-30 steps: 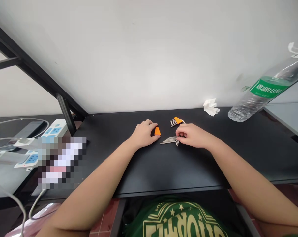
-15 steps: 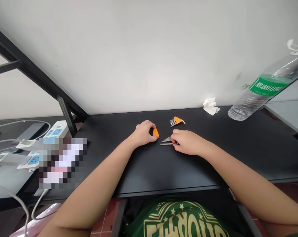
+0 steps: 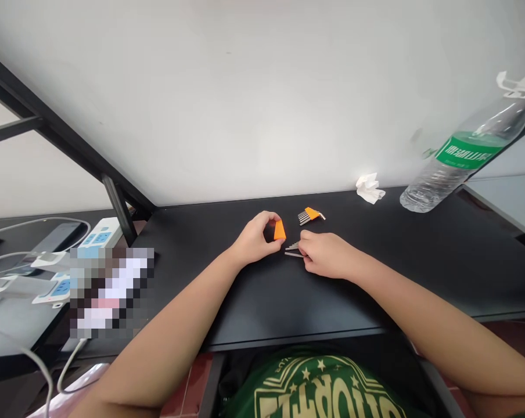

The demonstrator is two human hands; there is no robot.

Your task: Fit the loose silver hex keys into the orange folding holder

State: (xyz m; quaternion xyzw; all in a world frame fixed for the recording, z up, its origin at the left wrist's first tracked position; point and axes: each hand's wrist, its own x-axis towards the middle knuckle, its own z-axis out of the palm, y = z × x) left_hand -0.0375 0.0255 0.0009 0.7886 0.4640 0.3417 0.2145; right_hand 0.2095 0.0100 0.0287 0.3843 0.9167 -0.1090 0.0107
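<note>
My left hand [image 3: 257, 239] pinches an orange hex key holder [image 3: 280, 230] between thumb and fingers, just above the black tabletop. To its right, my right hand [image 3: 327, 254] is closed on a grey metal hex key [image 3: 293, 254], whose long straight arm sticks out toward the left hand. Several more hex keys [image 3: 292, 246] lie side by side right by the right fingertips, partly covered by them. Farther back rests a second orange holder [image 3: 312, 214] with several hex keys fanned out of it, touched by neither hand.
A crumpled white tissue [image 3: 369, 188] and a large clear bottle [image 3: 456, 162] with a green label stand along the wall at the right. On the left are a white power strip [image 3: 97, 237] with chargers and cables, a blurred-out phone-like object [image 3: 114, 293] and a black metal frame [image 3: 119, 206].
My left hand has brought the orange holder slightly right, nearer the hex keys, and turned it so more of its face shows. The key in my right hand now tilts a little.
</note>
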